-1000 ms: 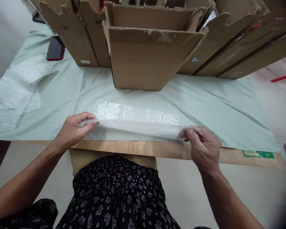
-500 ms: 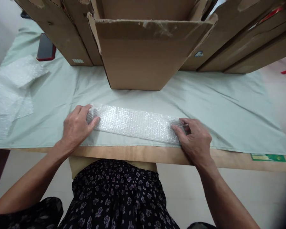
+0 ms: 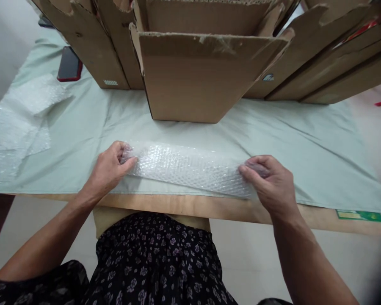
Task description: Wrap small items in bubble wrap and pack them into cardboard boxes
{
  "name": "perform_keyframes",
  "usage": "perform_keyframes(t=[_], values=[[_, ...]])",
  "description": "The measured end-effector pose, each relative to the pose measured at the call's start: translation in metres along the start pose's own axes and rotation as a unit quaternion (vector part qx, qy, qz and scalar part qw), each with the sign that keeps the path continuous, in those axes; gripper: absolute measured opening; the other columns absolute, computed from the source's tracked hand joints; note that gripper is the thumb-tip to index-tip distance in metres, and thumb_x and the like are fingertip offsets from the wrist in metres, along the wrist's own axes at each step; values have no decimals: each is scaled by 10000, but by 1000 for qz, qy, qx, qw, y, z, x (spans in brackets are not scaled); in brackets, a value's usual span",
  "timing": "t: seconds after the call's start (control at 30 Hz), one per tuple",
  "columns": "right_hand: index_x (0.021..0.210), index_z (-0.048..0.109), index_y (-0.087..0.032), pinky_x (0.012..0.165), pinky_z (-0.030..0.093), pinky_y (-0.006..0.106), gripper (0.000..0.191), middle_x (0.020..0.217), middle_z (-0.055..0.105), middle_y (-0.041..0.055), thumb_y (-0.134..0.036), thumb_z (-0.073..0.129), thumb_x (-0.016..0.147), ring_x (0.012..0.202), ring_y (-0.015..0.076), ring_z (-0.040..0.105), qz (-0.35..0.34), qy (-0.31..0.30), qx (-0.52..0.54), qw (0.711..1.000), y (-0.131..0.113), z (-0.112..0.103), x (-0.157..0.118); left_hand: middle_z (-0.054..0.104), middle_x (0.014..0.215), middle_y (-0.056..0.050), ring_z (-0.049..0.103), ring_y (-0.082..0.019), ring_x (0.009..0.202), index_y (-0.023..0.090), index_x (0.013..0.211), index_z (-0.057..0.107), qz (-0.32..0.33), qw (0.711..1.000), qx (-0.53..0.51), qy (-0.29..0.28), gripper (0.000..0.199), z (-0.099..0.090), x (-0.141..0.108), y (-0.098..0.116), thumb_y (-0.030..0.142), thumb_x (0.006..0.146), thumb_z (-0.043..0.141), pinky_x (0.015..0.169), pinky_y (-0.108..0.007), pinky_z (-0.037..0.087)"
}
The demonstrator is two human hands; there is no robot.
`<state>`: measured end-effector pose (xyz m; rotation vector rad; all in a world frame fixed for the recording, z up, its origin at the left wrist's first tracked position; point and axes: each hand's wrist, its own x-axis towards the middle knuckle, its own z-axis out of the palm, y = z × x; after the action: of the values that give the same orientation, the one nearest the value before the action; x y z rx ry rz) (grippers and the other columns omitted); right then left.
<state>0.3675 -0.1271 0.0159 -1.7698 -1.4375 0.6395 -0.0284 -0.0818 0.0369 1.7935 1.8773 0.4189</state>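
Observation:
A long, narrow strip of bubble wrap (image 3: pixel 187 166) stretches between my two hands, close to the table's front edge. My left hand (image 3: pixel 112 165) pinches its left end, thumb in front and fingers curled behind. At the other end my right hand (image 3: pixel 271 180) is closed on the wrap, the thumb pressing against the forefinger. The strip looks folded, and its right end sits nearer the edge than its left. Behind it stands an open cardboard box (image 3: pixel 190 80) with its flaps up.
More cardboard boxes flank the open one, on the left (image 3: pixel 92 55) and right (image 3: pixel 305 67). Loose bubble wrap sheets (image 3: pixel 19 123) lie at the left, near a dark phone (image 3: pixel 70 64) with a red edge. A pale green cloth (image 3: pixel 320 148) covers the table.
Both hands have tightened their hold on the bubble wrap ends. My right hand has shifted slightly right. The view has moved a little, so the boxes appear lower and further right.

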Motion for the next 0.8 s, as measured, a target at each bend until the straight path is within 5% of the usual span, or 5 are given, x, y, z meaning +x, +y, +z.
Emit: perform_keyframes(t=[0.17,0.23,0.37,0.53,0.8], values=[[1226,680,-227,570,551,314,634,755,725,41,-469,898,681,647,192,664,111,7,141,984,14,-14,5,699,1047,-67,653,-197,836,181,1426,546,111,988,33,105,602,10,-7,13,324,862,696,795,-358,563],[1358,619,-213,625,588,335,792,855,771,87,-481,908,670,759,236,726,117,-27,131,984,21,-20,3,686,1134,-103,663,-216,923,169,1402,567,185,972,31,144,510,18,-14,26,277,913,661,845,-384,581],[1426,609,-232,723,611,396,800,878,784,75,-512,869,724,805,259,746,79,-86,1,993,25,-31,-2,704,1105,-90,668,-216,966,185,1211,666,357,933,-17,44,239,37,-29,64,182,992,570,834,-380,601],[1363,667,-252,688,585,405,707,764,716,4,-584,811,755,676,210,668,44,-99,-64,992,15,-37,-3,711,1094,-121,634,-256,972,157,1025,712,390,914,49,97,176,41,-36,94,118,977,548,823,-417,561],[1372,650,-304,510,456,296,678,762,656,-4,-505,868,762,578,146,561,181,-167,144,958,-60,-41,-16,700,1054,-105,656,-236,937,143,1116,713,295,918,-80,-253,231,66,-23,100,185,927,587,840,-385,555]])
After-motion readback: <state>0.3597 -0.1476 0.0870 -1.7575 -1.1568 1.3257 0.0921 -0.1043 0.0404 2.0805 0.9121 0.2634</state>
